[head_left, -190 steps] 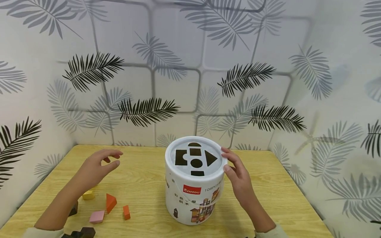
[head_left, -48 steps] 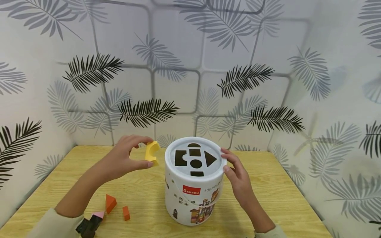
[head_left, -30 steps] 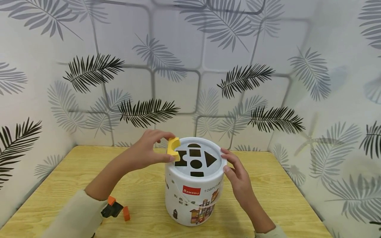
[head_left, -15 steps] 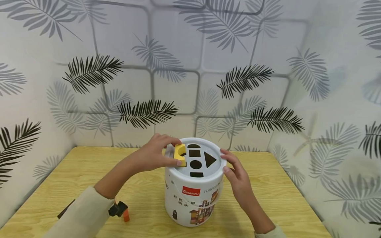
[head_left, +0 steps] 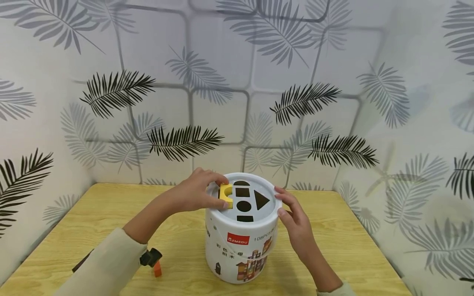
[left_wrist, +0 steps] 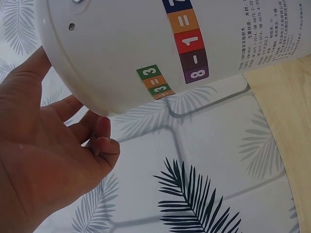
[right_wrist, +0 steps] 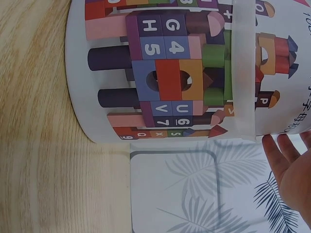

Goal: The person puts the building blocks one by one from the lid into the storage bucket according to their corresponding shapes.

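Observation:
In the head view my left hand (head_left: 194, 193) pinches a yellow arch-shaped block (head_left: 225, 197) between thumb and fingers. The block sits at the notched square hole on the left of the lid (head_left: 263, 214), covering most of that hole; how deep it sits I cannot tell. The lid tops a white block bucket (head_left: 222, 234) standing upright on the table. My right hand (head_left: 296, 216) touches the bucket's right rim with extended fingers and thumb. The left wrist view shows the left hand (left_wrist: 53, 141) at the rim, its block hidden. Right-hand fingertips (right_wrist: 276, 155) meet the bucket in the right wrist view.
A small orange block (head_left: 158, 269) lies on the wooden table (head_left: 177, 246), left of the bucket. The left sleeve (head_left: 111, 263) hides other table area; a dark strip (head_left: 82, 261) shows beside it. A leaf-patterned wall covering (head_left: 222, 111) rises behind.
My left hand picked up the yellow arch block, carried it right to the bucket and lowered it onto the notched hole, last sinking slightly. The right hand stays at the rim.

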